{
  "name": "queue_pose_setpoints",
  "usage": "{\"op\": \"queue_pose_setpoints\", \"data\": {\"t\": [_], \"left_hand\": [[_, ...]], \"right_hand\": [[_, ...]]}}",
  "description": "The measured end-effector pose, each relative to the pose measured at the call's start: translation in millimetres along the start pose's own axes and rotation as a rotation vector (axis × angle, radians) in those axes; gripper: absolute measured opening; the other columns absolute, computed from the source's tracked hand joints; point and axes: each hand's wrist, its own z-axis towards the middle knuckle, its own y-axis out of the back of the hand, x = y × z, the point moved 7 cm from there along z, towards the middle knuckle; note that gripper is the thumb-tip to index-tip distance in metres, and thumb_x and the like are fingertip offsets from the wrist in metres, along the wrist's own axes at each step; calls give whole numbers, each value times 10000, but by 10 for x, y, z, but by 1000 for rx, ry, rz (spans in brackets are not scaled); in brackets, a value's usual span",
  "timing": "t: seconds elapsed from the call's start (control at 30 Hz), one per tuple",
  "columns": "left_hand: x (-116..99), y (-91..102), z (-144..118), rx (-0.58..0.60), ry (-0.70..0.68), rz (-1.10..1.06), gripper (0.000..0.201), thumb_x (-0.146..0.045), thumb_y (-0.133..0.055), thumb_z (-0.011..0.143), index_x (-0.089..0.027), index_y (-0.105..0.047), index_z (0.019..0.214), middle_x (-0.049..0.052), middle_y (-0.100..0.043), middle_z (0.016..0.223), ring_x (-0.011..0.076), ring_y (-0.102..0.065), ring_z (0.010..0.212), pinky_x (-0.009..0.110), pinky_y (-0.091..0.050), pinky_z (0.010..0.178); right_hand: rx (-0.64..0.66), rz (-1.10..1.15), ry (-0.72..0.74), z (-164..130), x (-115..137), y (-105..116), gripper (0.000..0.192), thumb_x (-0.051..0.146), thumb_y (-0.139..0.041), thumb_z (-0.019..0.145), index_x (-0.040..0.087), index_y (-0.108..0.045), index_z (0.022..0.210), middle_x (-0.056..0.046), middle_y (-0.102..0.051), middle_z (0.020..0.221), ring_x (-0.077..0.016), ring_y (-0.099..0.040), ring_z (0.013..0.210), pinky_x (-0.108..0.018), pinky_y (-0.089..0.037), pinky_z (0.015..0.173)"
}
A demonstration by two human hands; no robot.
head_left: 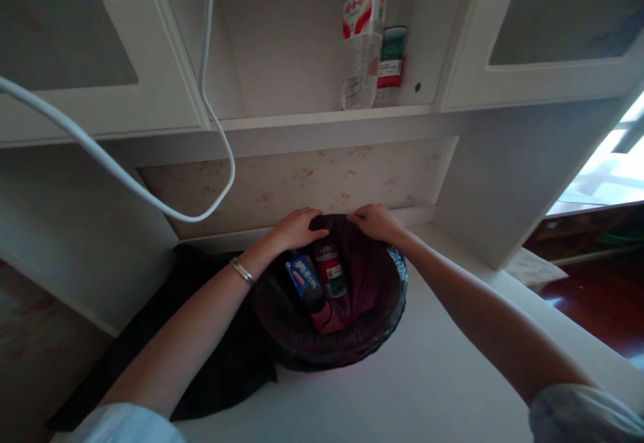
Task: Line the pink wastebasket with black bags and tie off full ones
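Note:
A round bin lined with a black trash bag (335, 356) stands on the white surface, the bag folded over its rim. At the far left part of the rim, my left hand (299, 229) is closed on the bag's edge, thumb inside. My right hand (376, 221) pinches the same edge a little to the right. Inside the bin lie a bottle with a blue label (303, 276) and a bottle with a red and green label (332, 272). Below them a pinkish-red piece (328, 320) shows, its kind unclear.
Black plastic or cloth (221, 362) lies spread left of the bin. A white cable (145, 191) hangs in front of the cabinet at upper left. Two plastic bottles, one a clear bottle (359, 67), stand on the cabinet shelf (322, 119). Side panels flank the white countertop (453, 362).

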Motion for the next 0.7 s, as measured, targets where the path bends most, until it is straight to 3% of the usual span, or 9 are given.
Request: {"op": "queue_pose_setpoints", "data": {"t": [0.13,0.27,0.47,0.7], "left_hand": [[-50,-99,217,98,-1,33,452,-454,-714,936,-182,-684,1296,144,-711,1329,306,-659,1234,503,-481,1092],[67,-125,318,118,67,40,296,-422,-642,1010,-190,-706,1182,102,-710,1266,268,-670,1172,534,-511,1058],[295,-154,320,161,127,-74,281,-399,-654,1009,-184,-701,1183,98,-700,1277,265,-673,1163,510,-544,1025],[534,-185,189,236,182,-310,367,-499,-612,1018,-158,-724,1093,68,-752,1129,250,-722,1031,468,-576,954]], "right_hand": [[-79,-19,-8,-120,27,134,290,370,-545,1042,182,-759,1097,-135,-767,1179,-270,-697,1118,-457,-498,1014],[-84,54,-36,-127,-36,115,288,408,-571,1051,193,-706,1186,-105,-712,1270,-253,-661,1184,-497,-493,1073],[65,388,-146,-32,-324,-182,283,416,-655,1014,153,-707,1104,-68,-724,1149,-235,-701,1051,-448,-584,947],[258,962,-249,-290,-409,-588,400,494,-542,1051,136,-713,1101,-114,-785,1042,-216,-757,919,-416,-625,885]]}}
